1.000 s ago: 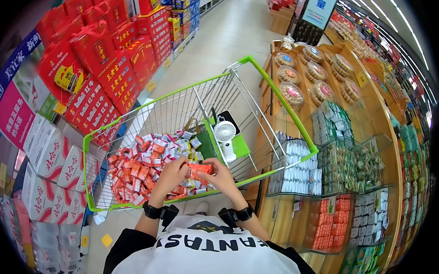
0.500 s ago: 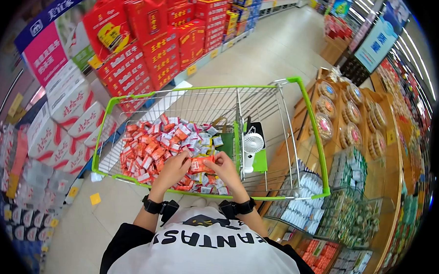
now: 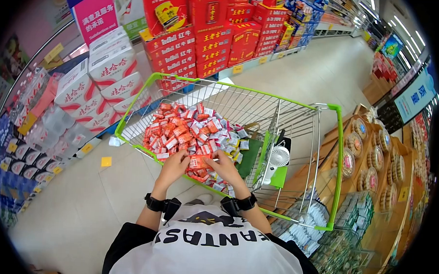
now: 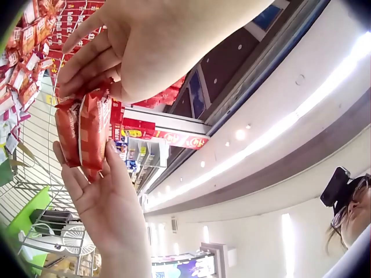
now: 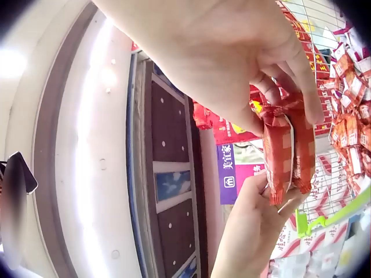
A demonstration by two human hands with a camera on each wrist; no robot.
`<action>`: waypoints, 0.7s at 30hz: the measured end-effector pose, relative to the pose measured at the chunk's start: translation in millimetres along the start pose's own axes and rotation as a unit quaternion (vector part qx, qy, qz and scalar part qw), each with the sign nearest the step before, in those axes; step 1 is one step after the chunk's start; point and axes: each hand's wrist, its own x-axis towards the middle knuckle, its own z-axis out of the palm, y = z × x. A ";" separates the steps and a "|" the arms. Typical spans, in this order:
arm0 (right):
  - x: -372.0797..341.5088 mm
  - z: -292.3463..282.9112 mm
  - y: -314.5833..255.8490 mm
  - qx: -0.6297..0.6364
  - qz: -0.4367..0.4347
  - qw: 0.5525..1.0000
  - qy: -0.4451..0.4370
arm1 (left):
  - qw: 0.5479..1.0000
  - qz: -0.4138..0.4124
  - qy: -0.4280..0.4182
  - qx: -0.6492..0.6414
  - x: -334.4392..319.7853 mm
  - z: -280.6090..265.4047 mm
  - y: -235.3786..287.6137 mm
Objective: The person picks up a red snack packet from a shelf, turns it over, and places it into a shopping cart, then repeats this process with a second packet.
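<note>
Between the two hands, over the near side of a shopping cart, is a red wrapped snack packet (image 3: 200, 161). The left hand (image 3: 174, 165) pinches its left end and the right hand (image 3: 224, 167) its right end. In the left wrist view the packet (image 4: 87, 130) shows a pale seam down its middle, with the left hand (image 4: 136, 49) at one end and the right hand (image 4: 107, 202) at the other. Below them a heap of red, white and yellow small packets (image 3: 180, 130) fills the cart's left part.
The green-rimmed cart (image 3: 246, 91) also holds a white handheld fan (image 3: 279, 157) and a green bag (image 3: 248, 159). Stacked red drink boxes (image 3: 211, 48) and white cartons (image 3: 112, 66) stand beyond and to the left. Wooden shelves with round snack tubs (image 3: 369, 178) stand at the right.
The view has turned leftward, so the cart and shelves appear further right and more of the white cartons shows. Both hands still hold the red packet.
</note>
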 end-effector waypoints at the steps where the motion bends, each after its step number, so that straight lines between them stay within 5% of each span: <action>1: -0.2 3.4 -6.7 0.007 -0.006 1.000 0.001 | 1.000 -0.004 0.005 0.001 -3.1 -1.9 -4.5; 6: 3.9 17.8 -3.7 -0.096 0.009 0.995 -0.024 | 0.999 -0.031 0.023 -0.010 -13.5 -6.2 -21.3; 14: 31.7 39.1 14.9 -0.050 0.018 0.998 -0.015 | 0.995 -0.057 0.065 -0.042 -2.1 -5.4 -45.9; 17: 52.9 46.2 0.6 -0.037 -0.067 0.996 0.041 | 0.994 -0.013 0.111 0.005 18.4 -10.1 -62.1; 21: 90.8 52.9 -23.3 0.004 -0.145 0.986 0.083 | 0.977 0.005 0.186 -0.109 45.8 -25.0 -50.6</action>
